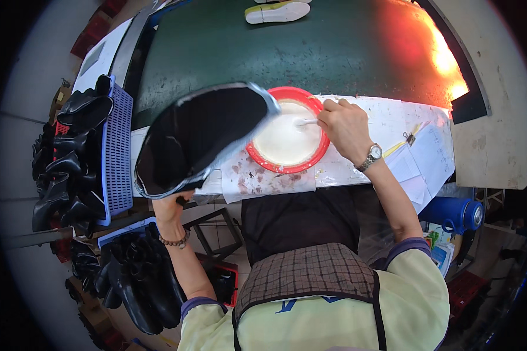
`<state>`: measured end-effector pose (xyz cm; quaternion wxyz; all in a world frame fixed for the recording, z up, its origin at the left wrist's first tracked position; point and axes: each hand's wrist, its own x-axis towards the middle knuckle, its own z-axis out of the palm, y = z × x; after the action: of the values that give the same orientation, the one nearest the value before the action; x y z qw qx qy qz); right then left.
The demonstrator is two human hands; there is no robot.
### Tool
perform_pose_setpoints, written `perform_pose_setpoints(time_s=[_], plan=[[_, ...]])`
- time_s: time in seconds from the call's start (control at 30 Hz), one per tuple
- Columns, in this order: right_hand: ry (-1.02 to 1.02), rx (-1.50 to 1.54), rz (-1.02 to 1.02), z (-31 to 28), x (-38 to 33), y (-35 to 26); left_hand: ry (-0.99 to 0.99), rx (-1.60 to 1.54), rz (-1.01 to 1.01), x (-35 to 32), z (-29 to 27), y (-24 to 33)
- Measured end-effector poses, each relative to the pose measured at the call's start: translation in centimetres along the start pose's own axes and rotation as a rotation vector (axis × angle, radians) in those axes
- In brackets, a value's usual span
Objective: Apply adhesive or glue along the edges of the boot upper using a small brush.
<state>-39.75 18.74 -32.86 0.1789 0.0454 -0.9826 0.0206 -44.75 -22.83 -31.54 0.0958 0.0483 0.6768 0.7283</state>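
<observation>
My left hand [171, 209] grips a black shoe upper [199, 134] by its lower end and holds it raised at the left of the bowl. The wide dark opening of the upper faces up, with a pale bluish-white edge around it. My right hand [346, 126] is closed in a pinch on a brush [306, 123], whose tip dips into white liquid [284, 143]. That liquid fills a round red bowl [290, 92]. Below the bowl lies a stained white sheet [263, 186]. The far end of the upper overlaps the bowl's left rim in view.
Beyond the bowl stretches a green belt [246, 64] with a pale shoe [277, 13] on it. A bright orange glow covers its right side. Blue crates [118, 152] of black uppers stand at left. Papers [430, 152] and a blue bottle [454, 214] are at right.
</observation>
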Motion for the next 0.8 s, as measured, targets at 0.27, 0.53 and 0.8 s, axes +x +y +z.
perform_pose_setpoints(time_s=[0.27, 0.53, 0.8], plan=[[0.280, 0.853, 0.094, -5.3, 1.2, 0.7, -0.051, -0.417, -0.294, -1.1, 0.1, -0.2], [0.261, 0.898, 0.020, -5.6, 0.1, 1.4, -0.447, -0.485, -0.181, -0.1, -0.1, -0.6], [0.253, 1.008, -0.080, -5.8, 3.4, -0.1, -0.586, -0.602, -0.194, -0.2, -0.1, -3.8]])
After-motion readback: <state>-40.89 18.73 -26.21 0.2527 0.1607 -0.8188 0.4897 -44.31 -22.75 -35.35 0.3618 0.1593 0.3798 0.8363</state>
